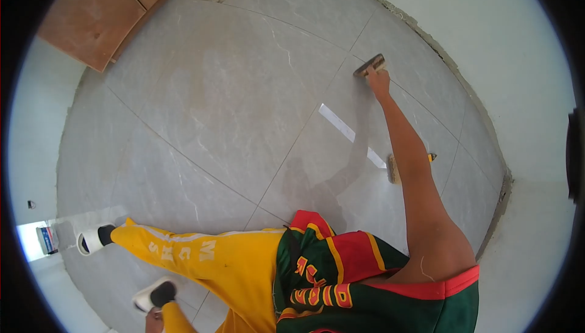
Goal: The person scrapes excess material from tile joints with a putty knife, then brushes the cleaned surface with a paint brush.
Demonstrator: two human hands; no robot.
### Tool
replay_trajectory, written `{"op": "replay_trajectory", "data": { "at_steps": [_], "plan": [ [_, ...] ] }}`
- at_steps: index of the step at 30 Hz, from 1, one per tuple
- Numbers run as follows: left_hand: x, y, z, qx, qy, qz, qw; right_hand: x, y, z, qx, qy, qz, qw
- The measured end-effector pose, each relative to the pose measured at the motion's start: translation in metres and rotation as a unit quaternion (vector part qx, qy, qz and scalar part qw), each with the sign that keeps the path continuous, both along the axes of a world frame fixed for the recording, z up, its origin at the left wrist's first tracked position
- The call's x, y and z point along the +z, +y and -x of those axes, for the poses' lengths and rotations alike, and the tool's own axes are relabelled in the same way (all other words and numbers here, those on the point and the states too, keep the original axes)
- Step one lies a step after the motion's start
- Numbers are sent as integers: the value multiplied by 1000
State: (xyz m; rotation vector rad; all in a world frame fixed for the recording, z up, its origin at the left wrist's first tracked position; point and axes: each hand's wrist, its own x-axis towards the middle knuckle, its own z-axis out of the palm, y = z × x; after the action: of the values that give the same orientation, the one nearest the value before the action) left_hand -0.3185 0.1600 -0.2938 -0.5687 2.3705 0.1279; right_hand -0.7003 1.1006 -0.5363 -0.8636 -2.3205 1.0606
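My right hand (379,82) is stretched out over the grey tiled floor (231,107), fingers wrapped round a hand float (370,66) with a dark flat block. The float lies at a tile joint. Beneath my right forearm is a second tool (392,169) with a pale block and a yellow part (432,157), partly hidden by the arm. At the bottom left, my left hand (154,321) shows only in part, close beside a white shoe (149,296); its fingers are too small and cut off to read.
A bright white strip (337,121) crosses the tiles, broken where the arm's shadow falls. White walls (487,34) with rough lower edges border the floor. Brown wooden panels (91,19) stand at the upper left. My yellow-trousered legs (207,254) extend left.
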Motion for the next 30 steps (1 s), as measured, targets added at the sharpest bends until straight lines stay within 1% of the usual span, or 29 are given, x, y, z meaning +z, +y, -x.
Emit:
{"op": "replay_trajectory", "data": {
  "at_steps": [2,5,8,11,12,14,16,17,19,20,23,24,25,26,27,29,30],
  "plan": [
    [15,-7,15,35,55,18,998,-3,16,27,-6,-56,-103,993],
    [42,-17,33,78,158,45,983,-18,28,58,-60,-5,-122,991],
    [56,-22,48,101,252,60,961,-21,27,72,-67,-26,-67,995],
    [52,-26,81,99,325,46,939,-13,12,70,-37,-72,-89,993],
    [46,-26,95,97,344,33,933,4,8,63,16,-130,-29,991],
    [32,-23,127,94,353,-14,931,37,-4,52,123,-242,92,958],
    [11,-16,161,121,301,-114,939,32,6,55,55,-169,73,981],
    [-1,-15,177,102,286,-108,947,25,11,58,20,-130,65,989],
    [-23,-16,204,60,258,-93,960,-1,18,73,-22,-110,-1,994],
    [-35,-18,207,2,274,-65,959,-9,19,76,-43,-99,-34,994],
    [-73,-25,213,-172,318,9,932,-8,12,63,69,-175,-43,981],
    [-71,-29,213,-87,310,-57,945,6,7,54,75,-189,16,979],
    [-72,-36,205,5,298,-124,946,24,0,40,84,-202,71,973],
    [-74,-41,196,100,285,-191,934,38,0,39,94,-214,124,964],
    [-72,-47,191,144,271,-218,926,27,16,52,52,-180,97,977],
    [-72,-52,180,157,263,-218,927,-30,61,66,-39,-121,48,991],
    [-68,-55,179,149,263,-208,930,-41,61,61,-22,-91,28,995]
  ]
}}
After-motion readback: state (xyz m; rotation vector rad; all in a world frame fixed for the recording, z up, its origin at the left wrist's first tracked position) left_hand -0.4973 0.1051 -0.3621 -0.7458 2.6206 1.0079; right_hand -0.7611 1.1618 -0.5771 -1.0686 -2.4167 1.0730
